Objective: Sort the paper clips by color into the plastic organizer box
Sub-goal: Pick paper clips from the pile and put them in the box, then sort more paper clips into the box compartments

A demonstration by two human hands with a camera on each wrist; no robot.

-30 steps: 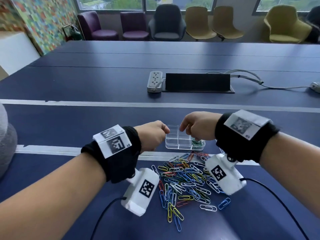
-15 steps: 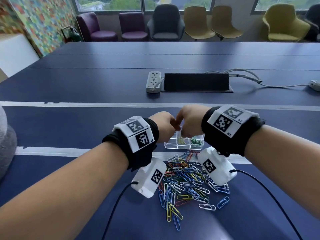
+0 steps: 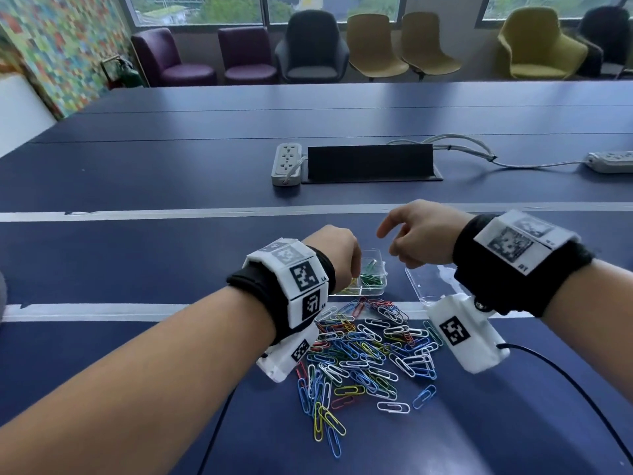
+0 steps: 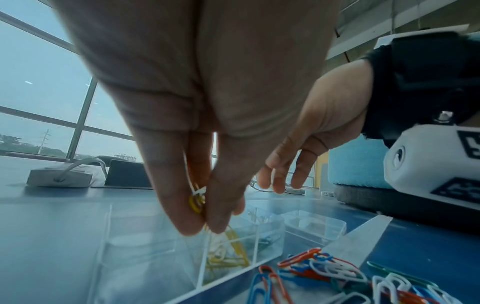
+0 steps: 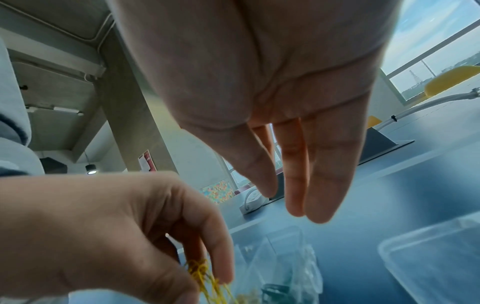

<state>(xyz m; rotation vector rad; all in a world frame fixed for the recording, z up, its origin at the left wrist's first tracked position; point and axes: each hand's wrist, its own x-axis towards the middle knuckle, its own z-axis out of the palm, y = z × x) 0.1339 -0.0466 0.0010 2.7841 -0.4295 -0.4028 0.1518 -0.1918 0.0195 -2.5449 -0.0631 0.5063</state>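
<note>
A clear plastic organizer box (image 3: 375, 269) stands on the blue table just beyond a heap of coloured paper clips (image 3: 370, 351). Its compartments hold green clips (image 3: 371, 280) and yellow clips (image 4: 228, 259). My left hand (image 3: 337, 258) hangs over the box's left side and pinches a bunch of yellow paper clips (image 4: 197, 200) between thumb and fingers (image 4: 182, 205), just above the yellow compartment. My right hand (image 3: 416, 234) hovers above the box's right side, its fingers (image 5: 306, 174) straight and holding nothing.
The box's clear lid (image 3: 431, 282) lies to the right of the box, under my right wrist. A power strip (image 3: 287, 162) and a black cable hatch (image 3: 370, 162) sit farther back. Chairs line the far wall. Camera cables trail over the near table.
The lid has come off and now lies to the right of the box. My right hand rose and straightened its fingers. My left hand moved over the box with yellow clips.
</note>
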